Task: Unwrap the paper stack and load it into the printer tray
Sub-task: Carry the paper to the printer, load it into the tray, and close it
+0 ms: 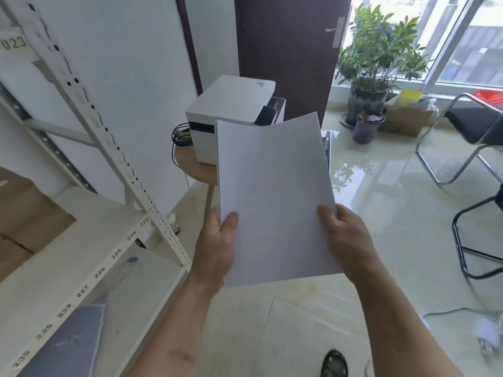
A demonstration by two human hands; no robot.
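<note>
A bare white paper stack (272, 197) is held upright in front of me, slightly bowed, with no wrapper on it. My left hand (217, 248) grips its lower left edge, thumb on the front. My right hand (345, 238) grips the lower right edge, thumb also on the front. Behind the stack, a white printer (231, 110) with a dark front band sits on a small round wooden table (190, 167). The paper hides the printer's lower right part, so no tray shows.
A white metal shelf unit (81, 240) with numbered labels stands at left, holding cardboard boxes (24, 213) and a grey-blue wrapper (65, 344). A potted plant (375, 63), a dark bin (367, 126) and chrome-framed chairs (468, 137) stand at right on the glossy tile floor.
</note>
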